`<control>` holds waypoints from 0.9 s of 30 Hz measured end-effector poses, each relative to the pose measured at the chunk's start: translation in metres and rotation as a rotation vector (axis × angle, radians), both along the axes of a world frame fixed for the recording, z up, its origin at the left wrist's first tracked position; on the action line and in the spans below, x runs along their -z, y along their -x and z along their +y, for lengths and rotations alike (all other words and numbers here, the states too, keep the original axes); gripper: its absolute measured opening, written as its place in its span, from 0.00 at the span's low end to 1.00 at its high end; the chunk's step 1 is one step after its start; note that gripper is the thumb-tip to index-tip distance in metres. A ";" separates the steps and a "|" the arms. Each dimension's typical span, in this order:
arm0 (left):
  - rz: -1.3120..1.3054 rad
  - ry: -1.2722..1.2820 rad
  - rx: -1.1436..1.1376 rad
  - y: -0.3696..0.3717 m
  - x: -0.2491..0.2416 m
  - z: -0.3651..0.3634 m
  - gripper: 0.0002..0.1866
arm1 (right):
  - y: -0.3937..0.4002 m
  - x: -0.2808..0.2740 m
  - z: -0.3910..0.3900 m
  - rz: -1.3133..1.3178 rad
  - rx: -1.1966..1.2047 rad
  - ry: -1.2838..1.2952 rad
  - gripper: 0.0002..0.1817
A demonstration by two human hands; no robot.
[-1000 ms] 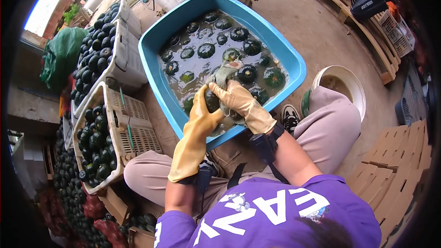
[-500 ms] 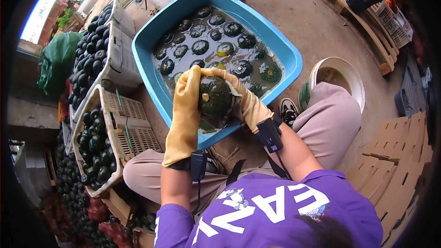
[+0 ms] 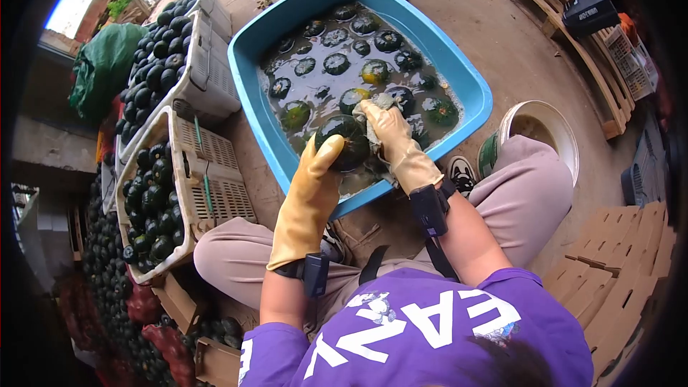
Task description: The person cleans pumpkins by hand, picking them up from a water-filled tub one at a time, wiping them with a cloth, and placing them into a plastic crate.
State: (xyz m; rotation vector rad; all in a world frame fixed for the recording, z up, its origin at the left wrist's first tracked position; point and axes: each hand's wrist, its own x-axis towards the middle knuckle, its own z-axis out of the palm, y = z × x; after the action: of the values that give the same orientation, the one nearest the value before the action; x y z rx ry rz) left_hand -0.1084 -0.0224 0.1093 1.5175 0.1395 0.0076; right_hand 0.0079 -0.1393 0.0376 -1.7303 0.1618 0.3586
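Note:
In the head view, my left hand (image 3: 307,197), in a yellow rubber glove, grips a dark green pumpkin (image 3: 342,142) from below and the left. The pumpkin is tilted above the near part of a blue tub (image 3: 252,100) of murky water. A wet, greyish cloth (image 3: 381,102) is bunched in my gloved right hand (image 3: 398,145), close to the pumpkin's right side; whether it touches cannot be made out. Several more green pumpkins (image 3: 335,64) float in the tub, some with yellow-orange patches.
Left of the tub stand white crates (image 3: 215,204) filled with dark green pumpkins (image 3: 152,197). A white bucket (image 3: 566,150) sits to the right, by my knee. Flattened cardboard (image 3: 616,258) lies at lower right, and a wooden pallet (image 3: 588,72) at upper right.
My hands have moved apart: the right, earlier against the pumpkin with the cloth, is now farther to the right. The pumpkin has turned in my left hand. The whole view has shifted slightly.

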 end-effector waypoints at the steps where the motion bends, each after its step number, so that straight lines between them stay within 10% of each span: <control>1: 0.049 0.325 -0.203 0.006 0.003 0.012 0.22 | -0.002 -0.003 -0.005 0.094 -0.035 -0.262 0.27; 5: -0.100 0.756 -0.691 0.056 -0.004 0.147 0.27 | -0.021 0.027 -0.015 0.310 0.006 -0.663 0.25; 7: -0.356 0.929 -1.398 0.082 -0.032 0.241 0.26 | -0.023 0.018 -0.014 0.281 0.094 -0.552 0.24; 9: -0.517 0.985 -1.597 0.111 -0.069 0.268 0.42 | -0.021 0.000 -0.019 0.279 0.083 -0.577 0.24; 10: -0.523 0.596 -1.632 0.103 -0.066 0.264 0.45 | -0.020 -0.004 -0.019 0.271 0.079 -0.596 0.24; 14: -0.177 -0.277 -0.523 -0.007 -0.038 0.117 0.24 | -0.017 -0.017 -0.022 0.171 0.050 -0.543 0.22; 16: 0.150 -1.051 0.212 -0.035 -0.005 0.059 0.29 | -0.010 -0.040 -0.033 0.144 -0.034 -0.425 0.22; 18: 0.350 -1.265 1.018 -0.070 0.041 0.033 0.37 | -0.014 -0.024 -0.039 -0.017 -0.078 -0.364 0.22; 27: 0.406 -0.329 0.851 -0.083 0.138 0.064 0.21 | -0.028 0.003 -0.028 0.244 -0.117 -0.716 0.19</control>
State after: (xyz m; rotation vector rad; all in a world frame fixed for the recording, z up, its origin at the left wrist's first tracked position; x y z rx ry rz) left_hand -0.0256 0.0413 -0.0288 1.7872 -0.2035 -1.0000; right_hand 0.0359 -0.1677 0.0347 -0.9885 0.0907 0.6273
